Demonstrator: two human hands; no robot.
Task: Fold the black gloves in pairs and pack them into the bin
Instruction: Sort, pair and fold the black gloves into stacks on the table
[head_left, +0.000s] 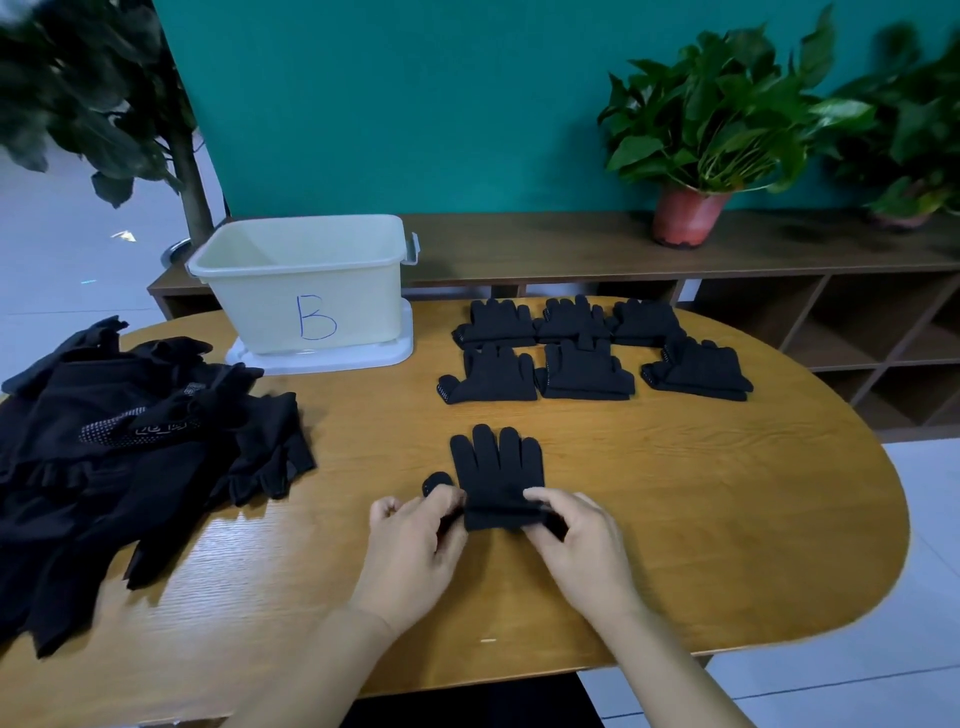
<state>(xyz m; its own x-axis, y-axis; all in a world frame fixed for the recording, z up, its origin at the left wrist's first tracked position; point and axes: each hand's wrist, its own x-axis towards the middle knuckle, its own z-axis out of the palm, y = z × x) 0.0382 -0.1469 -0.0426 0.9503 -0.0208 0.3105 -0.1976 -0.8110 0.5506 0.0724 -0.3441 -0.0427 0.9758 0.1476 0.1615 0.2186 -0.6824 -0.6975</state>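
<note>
At 9 o'clock on the table (675, 519) the loose pile (130, 447) of unfolded gloves sprawls over the edge, so a careless pull there could drag several to the floor. The bin (306, 291) stands at 11 o'clock, well apart from the work.

At the centre, the left hand (415, 540) pinches the left corner of the cuff and the right hand (576, 540) pinches the right corner of the glove pair (498, 473), which lies flat on the table with its cuff turned up between the hands. I take it for 2 stacked gloves, though black on black makes that hard to confirm.

The likely fault is a skewed fold. If 1 hand leads, the layers slide apart. The thumb already pokes out at the left, and it may stay outside the bundle. A loose bundle could spring open when carried past the 6 folded pairs (592, 353) at 1 o'clock.

The pair's long axis runs from 6 to 12 o'clock, with the fingers pointing to 12 and the cuff at 6, nearest the person. The thumb angles toward 10.
</note>
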